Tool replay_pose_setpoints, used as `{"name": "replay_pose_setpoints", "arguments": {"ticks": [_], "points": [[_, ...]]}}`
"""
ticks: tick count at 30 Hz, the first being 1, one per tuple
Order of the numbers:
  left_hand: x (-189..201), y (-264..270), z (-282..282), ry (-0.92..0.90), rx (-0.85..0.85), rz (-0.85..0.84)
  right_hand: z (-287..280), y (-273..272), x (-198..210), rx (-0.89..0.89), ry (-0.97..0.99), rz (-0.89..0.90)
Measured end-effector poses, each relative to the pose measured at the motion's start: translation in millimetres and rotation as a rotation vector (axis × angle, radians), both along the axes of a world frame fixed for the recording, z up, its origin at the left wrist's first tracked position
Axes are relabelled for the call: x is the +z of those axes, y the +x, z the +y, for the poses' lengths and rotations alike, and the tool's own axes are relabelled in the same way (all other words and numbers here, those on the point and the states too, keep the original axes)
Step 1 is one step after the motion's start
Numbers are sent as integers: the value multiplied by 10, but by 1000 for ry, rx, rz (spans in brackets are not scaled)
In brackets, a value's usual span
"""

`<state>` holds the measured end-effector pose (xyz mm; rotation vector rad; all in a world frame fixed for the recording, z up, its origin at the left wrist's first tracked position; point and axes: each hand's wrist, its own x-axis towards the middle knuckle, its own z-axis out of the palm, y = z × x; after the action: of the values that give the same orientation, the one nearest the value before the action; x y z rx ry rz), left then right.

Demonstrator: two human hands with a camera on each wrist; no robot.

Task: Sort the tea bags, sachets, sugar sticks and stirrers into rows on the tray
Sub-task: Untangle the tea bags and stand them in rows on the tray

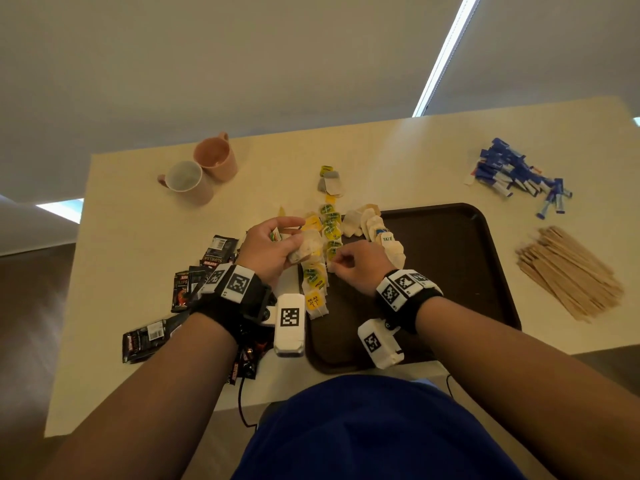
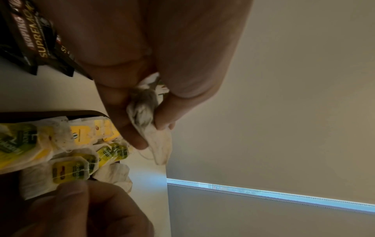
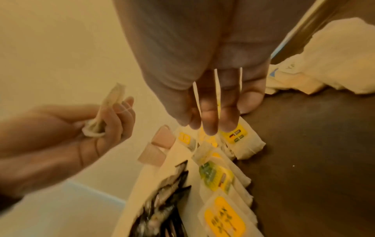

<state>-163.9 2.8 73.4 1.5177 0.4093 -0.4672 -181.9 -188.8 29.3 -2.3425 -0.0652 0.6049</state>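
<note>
nearest me, my left hand (image 1: 273, 249) is clamped on a bunch of tea bags (image 1: 306, 249) at 10 o'clock of the tray (image 1: 450, 244); my right hand (image 1: 356, 265) pinches a bag at the row (image 1: 317, 275) on the tray's left edge. i judge the trailing strings could snag and drag the row crooked. the left wrist view shows the crumpled bunch; only the head view shows the sugar sticks (image 1: 516, 174) and stirrers (image 1: 568, 271) far off at 2 o'clock on the tabletop (image 1: 138, 209), unsorted.
</note>
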Motion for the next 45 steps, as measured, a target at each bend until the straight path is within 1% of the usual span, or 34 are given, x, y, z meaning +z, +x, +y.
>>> {"name": "replay_pose_setpoints", "arguments": {"ticks": [3,5,7,9,11,13,15,17,22,26,30,34,38,45], "points": [[-9,-34,47,175,-10,13,125,-3,-41,121,-88,55],[-41,-61,100,260,-10,91,227,-1,-113,202,-177,55],[-96,-80,148,346,-55,166,302,4,-181,244,-244,55],[-202,-104,186,466,-178,168,365,5,-234,253,-275,50],[-331,-154,190,614,-382,130,408,0,-274,255,-285,32],[-454,-207,154,754,-541,134,429,8,-304,276,-287,24],[-575,-250,109,850,-644,125,437,23,-326,307,-284,19],[-646,-264,63,900,-705,112,440,42,-337,319,-285,8],[-730,-280,-18,973,-726,102,459,59,-341,314,-278,-10],[-750,-288,-24,943,-705,103,466,88,-312,291,-263,-5],[-748,-319,7,914,-666,65,425,90,-316,269,-207,22],[-737,-342,48,904,-671,49,339,42,-305,200,-137,8],[-739,-343,56,908,-678,43,279,15,-295,132,-60,35],[-726,-348,44,900,-689,35,235,-9,-295,30,10,53]]}}
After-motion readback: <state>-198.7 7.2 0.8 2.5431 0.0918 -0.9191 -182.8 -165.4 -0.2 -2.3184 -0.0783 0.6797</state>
